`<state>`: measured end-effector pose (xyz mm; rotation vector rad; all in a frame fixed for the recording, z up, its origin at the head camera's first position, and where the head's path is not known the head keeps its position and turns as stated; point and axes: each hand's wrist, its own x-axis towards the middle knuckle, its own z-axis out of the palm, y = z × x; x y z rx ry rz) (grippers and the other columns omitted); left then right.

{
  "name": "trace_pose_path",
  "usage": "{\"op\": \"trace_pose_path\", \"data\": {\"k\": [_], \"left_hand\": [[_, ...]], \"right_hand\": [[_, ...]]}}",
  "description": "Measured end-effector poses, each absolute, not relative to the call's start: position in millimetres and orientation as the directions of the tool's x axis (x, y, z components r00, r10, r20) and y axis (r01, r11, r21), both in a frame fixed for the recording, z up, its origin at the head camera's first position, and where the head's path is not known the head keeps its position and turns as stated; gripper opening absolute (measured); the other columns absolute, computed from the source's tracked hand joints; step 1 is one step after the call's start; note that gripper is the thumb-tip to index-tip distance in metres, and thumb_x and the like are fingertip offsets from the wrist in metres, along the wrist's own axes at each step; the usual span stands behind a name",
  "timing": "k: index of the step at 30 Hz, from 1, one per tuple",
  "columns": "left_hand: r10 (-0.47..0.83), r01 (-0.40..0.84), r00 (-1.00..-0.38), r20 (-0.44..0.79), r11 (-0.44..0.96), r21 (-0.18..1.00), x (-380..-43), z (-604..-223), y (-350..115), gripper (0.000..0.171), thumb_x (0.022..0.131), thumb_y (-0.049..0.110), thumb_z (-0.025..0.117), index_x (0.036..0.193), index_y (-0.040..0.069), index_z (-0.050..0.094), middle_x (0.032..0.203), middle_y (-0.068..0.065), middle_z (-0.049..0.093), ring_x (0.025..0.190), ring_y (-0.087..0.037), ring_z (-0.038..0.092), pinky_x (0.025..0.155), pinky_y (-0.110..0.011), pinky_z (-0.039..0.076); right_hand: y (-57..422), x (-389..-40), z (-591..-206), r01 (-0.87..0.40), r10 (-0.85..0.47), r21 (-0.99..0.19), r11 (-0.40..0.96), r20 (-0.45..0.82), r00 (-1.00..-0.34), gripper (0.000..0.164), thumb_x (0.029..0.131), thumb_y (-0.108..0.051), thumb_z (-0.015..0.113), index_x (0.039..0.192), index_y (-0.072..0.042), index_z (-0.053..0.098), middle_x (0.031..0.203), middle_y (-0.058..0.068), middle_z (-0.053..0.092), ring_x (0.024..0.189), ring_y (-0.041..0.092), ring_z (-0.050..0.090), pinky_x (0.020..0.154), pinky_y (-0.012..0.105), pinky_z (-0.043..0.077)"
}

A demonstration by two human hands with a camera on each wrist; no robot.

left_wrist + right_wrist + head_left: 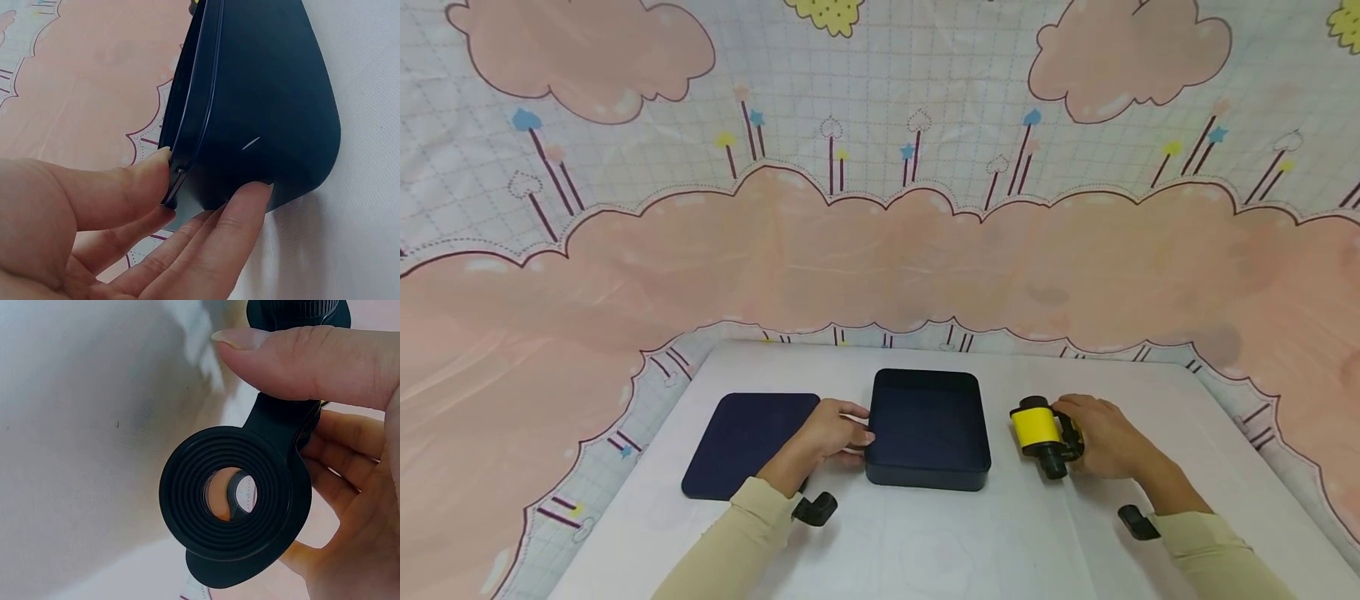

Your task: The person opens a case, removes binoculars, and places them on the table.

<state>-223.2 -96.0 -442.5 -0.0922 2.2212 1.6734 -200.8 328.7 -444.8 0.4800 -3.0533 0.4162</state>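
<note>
A dark navy square box (pixel 928 429) stands uncovered on the white table, its inside facing up. My left hand (pixel 835 429) is at its left wall; in the left wrist view the thumb (pixel 122 194) touches the rim and the fingertips rest against the outer side. Left of the box a flat dark square lid (pixel 748 442) lies partly covered by my left hand and forearm. To the right, my right hand (pixel 1105 437) holds yellow-and-black binoculars (pixel 1036 427) from their right side. Close up, a ringed black eyepiece (pixel 187 494) shows below my right thumb (pixel 306 362).
A white cloth-covered table (pixel 955 550) spans the work area. Behind and around it hangs a patterned curtain (pixel 917 258) with clouds and stars. Small black devices (pixel 815 508) sit at both wrists, by the cream sleeves (pixel 737 542).
</note>
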Motion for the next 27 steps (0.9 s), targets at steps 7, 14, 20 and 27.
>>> {"op": "trace_pose_path", "data": {"k": [7,14,20,27], "left_hand": [[0.163,-0.270,-0.930,-0.328,0.299,0.915,-223.9,-443.9,-96.4,0.048,0.089,-0.006,0.075,0.135,-0.004,0.063,0.118,-0.022,0.072,0.089,-0.022,0.072,0.075,-0.043,0.066],[0.161,-0.280,-0.927,-0.338,0.301,0.912,-227.7,-445.1,-97.4,0.049,0.089,-0.005,0.075,0.137,-0.002,0.063,0.116,-0.020,0.073,0.087,-0.020,0.073,0.072,-0.038,0.065],[0.172,-0.286,-0.925,-0.340,0.276,0.918,-226.6,-446.0,-96.8,0.048,0.089,-0.008,0.073,0.135,-0.004,0.063,0.116,-0.021,0.072,0.085,-0.020,0.073,0.074,-0.042,0.066],[0.172,-0.281,-0.927,-0.332,0.266,0.922,-225.2,-446.5,-97.7,0.048,0.088,-0.009,0.074,0.135,-0.004,0.063,0.117,-0.022,0.072,0.085,-0.021,0.072,0.076,-0.045,0.066]], "right_hand": [[327.5,-200.9,-448.7,-0.318,-0.310,-0.246,0.916,0.074,-0.948,0.086,0.064,-0.004,0.092,0.142,0.004,0.057,0.148,0.026,0.056,0.138,0.050,0.047,0.116,0.075,0.031],[325.9,-201.3,-453.7,-0.321,-0.312,-0.235,0.918,0.076,-0.947,0.087,0.063,-0.006,0.093,0.141,0.004,0.057,0.147,0.027,0.056,0.137,0.050,0.048,0.116,0.076,0.031],[325.1,-201.0,-456.3,-0.317,-0.310,-0.249,0.915,0.068,-0.948,0.089,0.063,-0.006,0.093,0.143,0.004,0.055,0.149,0.027,0.054,0.138,0.050,0.047,0.116,0.075,0.030],[323.6,-199.6,-457.3,-0.328,-0.319,-0.250,0.911,0.078,-0.945,0.088,0.064,-0.007,0.093,0.142,0.004,0.056,0.148,0.027,0.055,0.138,0.049,0.048,0.117,0.073,0.031]]}}
